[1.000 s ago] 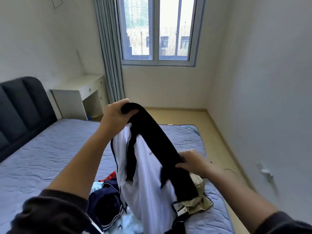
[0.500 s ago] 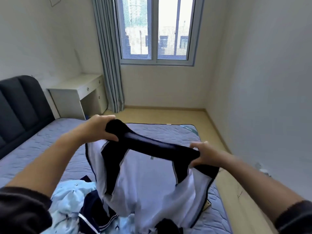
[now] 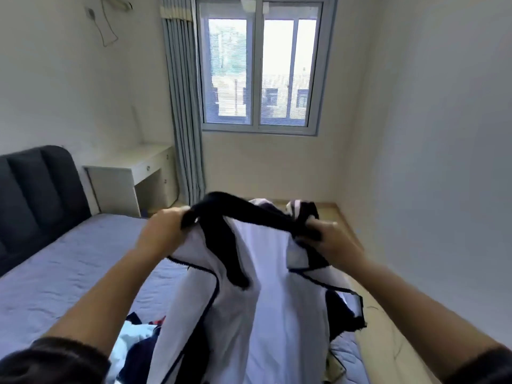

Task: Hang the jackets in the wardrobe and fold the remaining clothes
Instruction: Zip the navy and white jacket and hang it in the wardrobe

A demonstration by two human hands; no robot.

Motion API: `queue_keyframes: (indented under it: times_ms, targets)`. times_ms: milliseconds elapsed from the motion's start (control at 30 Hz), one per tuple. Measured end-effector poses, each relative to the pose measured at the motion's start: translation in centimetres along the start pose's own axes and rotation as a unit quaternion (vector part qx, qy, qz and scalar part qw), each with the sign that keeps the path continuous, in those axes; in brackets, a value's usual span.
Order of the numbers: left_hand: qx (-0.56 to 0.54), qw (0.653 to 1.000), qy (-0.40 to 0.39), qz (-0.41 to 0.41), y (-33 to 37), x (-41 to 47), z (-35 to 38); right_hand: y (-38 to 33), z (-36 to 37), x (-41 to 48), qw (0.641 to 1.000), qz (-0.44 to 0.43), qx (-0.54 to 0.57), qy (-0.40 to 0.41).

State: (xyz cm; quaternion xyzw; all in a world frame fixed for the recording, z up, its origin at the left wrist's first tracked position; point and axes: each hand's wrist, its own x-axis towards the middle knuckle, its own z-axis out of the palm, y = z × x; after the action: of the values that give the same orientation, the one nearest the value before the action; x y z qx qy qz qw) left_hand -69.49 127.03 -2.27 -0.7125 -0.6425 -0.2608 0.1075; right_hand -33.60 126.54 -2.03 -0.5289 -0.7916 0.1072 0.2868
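You are holding the white-and-black jacket (image 3: pixel 257 300) up over the near end of the bed (image 3: pixel 55 273), left grip (image 3: pixel 163 231) and right grip (image 3: pixel 329 239) each pinching its black shoulder band. Judged step: hanging. The next move is calling for a hanger and the wardrobe, neither in view.

jacket (image 3: pixel 257 300) lifted higher, hands closer together

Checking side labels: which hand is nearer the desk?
Left. The left hand holds the jacket just right of the desk; the right hand holds it farther right, toward the wall.
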Motion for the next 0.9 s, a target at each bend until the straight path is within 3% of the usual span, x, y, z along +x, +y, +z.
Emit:
queue_keyframes:
  times_ms: [33,67,100,200,267,400,500,567,700,900]
  targets:
    - [0.061,0.986,-0.154,-0.031,-0.4,-0.6,1.0,1.1,1.6,-1.0,0.981,0.035,-0.129,-0.144]
    - [0.093,0.96,-0.257,-0.062,-0.8,-1.4,1.9,2.4,2.8,-1.7,0.946,0.071,-0.215,-0.23]
    - [0.091,0.948,-0.293,-0.085,-0.8,-1.9,2.4,3.3,3.2,-2.1,0.932,0.106,-0.24,-0.249]
    - [-0.043,0.958,-0.243,-0.149,1.1,-2.6,2.8,4.2,1.4,-1.1,0.961,0.233,-0.05,-0.143]
    - [-0.221,0.928,-0.209,-0.216,3.2,-2.6,2.1,3.9,-0.2,-0.8,0.942,0.306,0.123,-0.061]
    - [-0.512,0.773,-0.151,-0.343,6.2,-2.6,-1.0,1.8,-3.1,-1.5,0.842,0.313,0.434,0.068]
    - [-0.611,0.7,-0.127,-0.348,7.7,-2.5,-3.1,-0.2,-5.4,-2.1,0.757,0.282,0.583,0.084]
    - [-0.654,0.675,-0.126,-0.316,8.7,-2.4,-4.6,-1.4,-6.7,-2.3,0.716,0.263,0.641,0.086]
    - [-0.706,0.657,-0.096,-0.247,10.0,-1.1,-7.2,-3.1,-9.1,-1.4,0.698,0.223,0.674,0.092]
    - [-0.696,0.655,-0.068,-0.285,11.0,4.8,-3.7,-1.9,-6.8,4.5,0.726,0.199,0.654,0.069]
